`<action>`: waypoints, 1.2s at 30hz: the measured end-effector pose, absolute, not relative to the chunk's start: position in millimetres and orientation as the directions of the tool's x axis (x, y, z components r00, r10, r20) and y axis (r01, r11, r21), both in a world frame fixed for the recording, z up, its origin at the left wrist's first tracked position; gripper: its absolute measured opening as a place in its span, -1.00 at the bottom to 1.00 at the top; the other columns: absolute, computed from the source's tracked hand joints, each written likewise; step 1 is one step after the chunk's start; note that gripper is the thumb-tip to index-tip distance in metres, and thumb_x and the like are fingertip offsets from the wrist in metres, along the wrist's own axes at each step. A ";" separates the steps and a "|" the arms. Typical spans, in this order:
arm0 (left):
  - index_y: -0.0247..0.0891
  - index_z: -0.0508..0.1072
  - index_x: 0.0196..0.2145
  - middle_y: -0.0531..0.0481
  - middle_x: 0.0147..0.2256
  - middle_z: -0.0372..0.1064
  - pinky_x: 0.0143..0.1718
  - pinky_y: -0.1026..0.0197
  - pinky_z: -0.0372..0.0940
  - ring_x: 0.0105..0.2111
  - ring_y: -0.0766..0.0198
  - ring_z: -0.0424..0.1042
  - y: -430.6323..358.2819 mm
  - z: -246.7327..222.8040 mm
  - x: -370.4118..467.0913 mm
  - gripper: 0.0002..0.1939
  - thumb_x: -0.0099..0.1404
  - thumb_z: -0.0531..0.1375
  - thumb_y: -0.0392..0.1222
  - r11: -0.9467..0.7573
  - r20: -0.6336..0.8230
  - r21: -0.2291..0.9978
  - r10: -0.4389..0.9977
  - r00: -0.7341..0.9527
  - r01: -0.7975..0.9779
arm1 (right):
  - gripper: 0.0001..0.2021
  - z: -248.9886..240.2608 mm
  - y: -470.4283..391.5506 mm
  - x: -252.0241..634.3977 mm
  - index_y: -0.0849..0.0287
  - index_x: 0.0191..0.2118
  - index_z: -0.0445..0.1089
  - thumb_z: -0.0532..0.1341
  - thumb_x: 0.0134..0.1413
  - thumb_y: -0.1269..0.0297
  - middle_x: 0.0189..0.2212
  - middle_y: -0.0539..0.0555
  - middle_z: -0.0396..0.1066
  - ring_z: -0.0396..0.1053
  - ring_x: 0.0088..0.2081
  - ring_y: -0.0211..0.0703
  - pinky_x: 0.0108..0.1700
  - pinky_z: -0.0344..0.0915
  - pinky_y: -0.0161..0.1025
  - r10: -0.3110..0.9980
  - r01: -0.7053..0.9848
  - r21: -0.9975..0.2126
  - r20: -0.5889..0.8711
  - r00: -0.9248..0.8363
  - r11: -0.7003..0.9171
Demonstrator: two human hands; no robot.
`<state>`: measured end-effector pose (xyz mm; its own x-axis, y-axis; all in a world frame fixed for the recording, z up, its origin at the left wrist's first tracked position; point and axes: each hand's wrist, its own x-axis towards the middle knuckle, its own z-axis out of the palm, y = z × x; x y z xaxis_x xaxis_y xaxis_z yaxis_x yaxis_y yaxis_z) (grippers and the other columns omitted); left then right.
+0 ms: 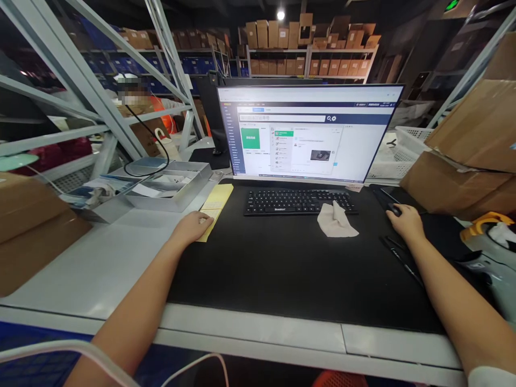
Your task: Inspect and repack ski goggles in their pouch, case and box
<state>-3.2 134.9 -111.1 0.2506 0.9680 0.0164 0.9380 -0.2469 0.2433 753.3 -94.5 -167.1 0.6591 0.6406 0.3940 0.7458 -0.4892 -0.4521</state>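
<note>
My left hand rests on a yellow paper pad at the left edge of the black desk mat; its fingers are curled, and what they may hold is too small to name. On the right, my right hand is wrapped over a black computer mouse. Between the hands stands a lit monitor showing a chat window over a web page. A black keyboard lies below it, with a crumpled pale tissue over its front right edge.
Grey trays with papers stand left, near a cardboard box. More boxes, a white basket and a pen are on the right. A person is behind the metal frame; a white cable crosses the lower left.
</note>
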 end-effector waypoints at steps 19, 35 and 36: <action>-0.20 0.80 -0.05 -0.34 0.16 0.68 0.29 -0.05 0.50 0.18 -0.22 0.65 137.2 -120.3 -5.3 -0.41 0.38 0.12 0.22 -0.281 0.053 0.266 0.960 0.277 0.922 | -0.58 -178.3 -92.0 767.3 0.23 0.03 0.67 0.31 0.17 0.10 0.07 0.36 0.54 0.44 0.24 0.33 0.42 0.33 0.22 0.620 0.769 -0.459 0.462 0.634 -0.445; -0.23 0.79 -0.04 -0.37 0.19 0.66 0.35 -0.09 0.47 0.23 -0.27 0.62 133.8 -116.1 -2.9 -0.39 0.37 0.10 0.22 -0.273 0.028 0.278 0.961 0.276 0.921 | -0.58 -179.1 -90.8 769.2 0.19 0.01 0.65 0.29 0.16 0.05 0.04 0.35 0.54 0.44 0.25 0.33 0.42 0.35 0.23 0.634 0.786 -0.448 0.471 0.613 -0.427; -0.23 0.79 -0.05 -0.38 0.18 0.66 0.34 -0.09 0.47 0.22 -0.27 0.63 133.9 -116.2 -2.9 -0.39 0.37 0.11 0.22 -0.273 0.032 0.281 0.961 0.275 0.920 | -0.57 -178.9 -90.8 769.2 0.21 0.02 0.65 0.29 0.17 0.05 0.06 0.36 0.54 0.44 0.26 0.34 0.43 0.34 0.23 0.638 0.785 -0.446 0.464 0.614 -0.431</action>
<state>-2.9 133.9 -116.2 0.2753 0.9608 0.0321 0.9202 -0.2730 0.2806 769.2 -90.8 -178.9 0.6140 0.6383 0.4643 0.7847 -0.4308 -0.4456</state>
